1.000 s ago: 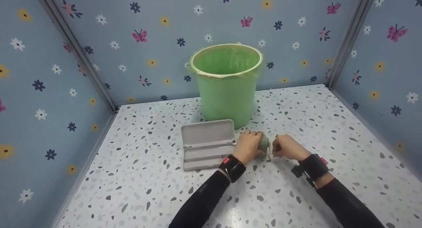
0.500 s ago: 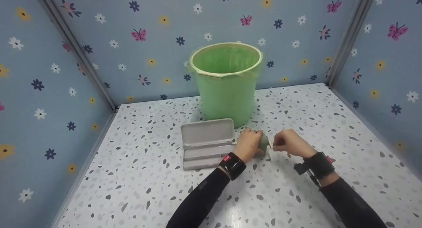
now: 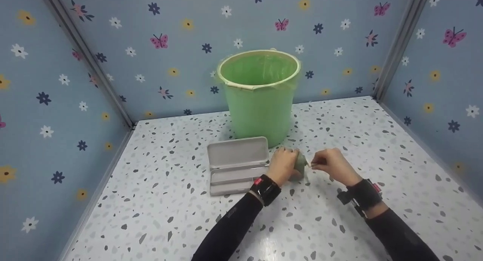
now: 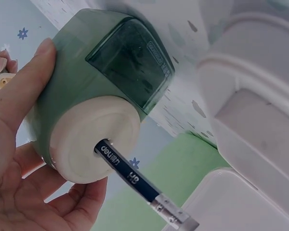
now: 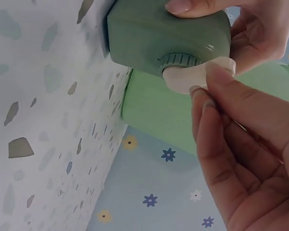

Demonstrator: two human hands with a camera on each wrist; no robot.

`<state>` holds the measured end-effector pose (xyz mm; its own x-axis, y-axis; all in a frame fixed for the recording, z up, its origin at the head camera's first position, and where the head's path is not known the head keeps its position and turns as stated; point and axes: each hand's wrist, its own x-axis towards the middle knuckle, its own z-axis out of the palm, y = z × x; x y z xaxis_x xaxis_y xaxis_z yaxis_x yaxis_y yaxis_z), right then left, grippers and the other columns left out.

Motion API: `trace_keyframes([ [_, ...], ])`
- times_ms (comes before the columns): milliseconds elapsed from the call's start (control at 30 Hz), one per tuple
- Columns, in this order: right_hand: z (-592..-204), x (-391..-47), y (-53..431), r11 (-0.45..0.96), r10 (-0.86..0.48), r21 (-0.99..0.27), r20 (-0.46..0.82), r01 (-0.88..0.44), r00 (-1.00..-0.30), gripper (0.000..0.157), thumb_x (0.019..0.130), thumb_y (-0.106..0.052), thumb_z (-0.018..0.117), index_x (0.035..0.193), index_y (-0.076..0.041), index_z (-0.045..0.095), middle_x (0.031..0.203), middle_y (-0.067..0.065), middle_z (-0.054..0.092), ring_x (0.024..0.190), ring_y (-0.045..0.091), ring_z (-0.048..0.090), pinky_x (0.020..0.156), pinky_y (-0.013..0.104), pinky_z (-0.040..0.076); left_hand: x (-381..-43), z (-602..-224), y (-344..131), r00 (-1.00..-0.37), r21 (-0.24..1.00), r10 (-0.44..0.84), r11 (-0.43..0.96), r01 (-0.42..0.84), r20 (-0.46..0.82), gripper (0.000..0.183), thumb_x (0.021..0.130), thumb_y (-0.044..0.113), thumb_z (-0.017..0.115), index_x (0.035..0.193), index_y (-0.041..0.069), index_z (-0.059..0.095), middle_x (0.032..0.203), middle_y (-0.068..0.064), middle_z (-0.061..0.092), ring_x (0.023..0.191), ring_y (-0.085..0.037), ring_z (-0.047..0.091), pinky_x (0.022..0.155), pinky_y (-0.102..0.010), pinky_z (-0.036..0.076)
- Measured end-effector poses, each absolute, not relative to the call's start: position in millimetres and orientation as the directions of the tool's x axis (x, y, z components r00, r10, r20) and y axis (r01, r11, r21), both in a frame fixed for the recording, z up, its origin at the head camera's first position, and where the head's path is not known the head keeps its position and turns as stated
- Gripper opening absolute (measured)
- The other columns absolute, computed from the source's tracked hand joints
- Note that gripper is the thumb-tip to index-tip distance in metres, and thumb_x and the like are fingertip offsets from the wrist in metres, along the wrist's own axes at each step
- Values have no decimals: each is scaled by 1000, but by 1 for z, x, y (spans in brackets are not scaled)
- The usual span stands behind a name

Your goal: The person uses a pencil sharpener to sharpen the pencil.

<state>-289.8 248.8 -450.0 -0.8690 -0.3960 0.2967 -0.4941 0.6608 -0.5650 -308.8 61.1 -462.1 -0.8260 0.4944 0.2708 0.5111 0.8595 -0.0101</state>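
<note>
My left hand point(image 3: 283, 166) grips a green crank pencil sharpener point(image 4: 70, 62) low over the table, right of the pencil case. In the left wrist view, a dark pencil point(image 4: 130, 171) marked HB sticks out of the sharpener's round cream front, its silver end outward. A dark see-through window point(image 4: 130, 62) shows on the sharpener's side. Thumb and fingers of my right hand point(image 3: 334, 164) pinch the cream crank handle point(image 5: 183, 79) at the sharpener's other end. The pencil's tip is hidden inside the sharpener.
An open grey pencil case point(image 3: 237, 153) lies left of my left hand, its lid leaning back. Behind it stands a green lined bin point(image 3: 260, 110). Flower-patterned panels point(image 3: 181, 57) enclose the speckled table point(image 3: 169, 215) at the back and sides.
My right hand has shifted a little right and up, and the crank handle sits at a different angle. The left hand keeps its hold on the pencil sharpener, nearly still.
</note>
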Motion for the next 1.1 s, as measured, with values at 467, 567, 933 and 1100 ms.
trace_keyframes([
  [467,-464,-284,240,674,-315,-437,559,-595,-767,15,74,9,77,81,-4,71,79,6,73,72,20,70,66,34,58,-310,-460,59,-827,-56,488,868,494,278,67,68,44,86,124,15,65,106,-1,74,98,-21,66,89,-32,54],
  [567,-467,-283,238,683,-301,-411,596,-604,-745,16,73,9,78,79,-4,70,77,7,72,71,20,69,64,35,58,-310,-461,58,-830,-49,487,868,493,272,67,68,44,86,124,15,65,107,-1,74,99,-20,66,89,-32,54],
  [933,-471,-296,235,719,-206,-409,648,-563,-733,14,77,8,75,78,-3,66,76,10,71,70,22,68,63,38,57,-308,-462,62,-816,-77,510,857,510,272,65,68,41,87,123,16,64,110,1,73,100,-20,65,91,-31,53],
  [1100,-467,-311,231,764,-207,-399,593,-508,-778,10,80,3,75,78,-1,65,78,13,71,71,27,68,64,42,54,-310,-464,60,-804,-85,516,852,516,294,61,67,39,88,120,17,66,108,2,74,98,-19,66,88,-30,54],
])
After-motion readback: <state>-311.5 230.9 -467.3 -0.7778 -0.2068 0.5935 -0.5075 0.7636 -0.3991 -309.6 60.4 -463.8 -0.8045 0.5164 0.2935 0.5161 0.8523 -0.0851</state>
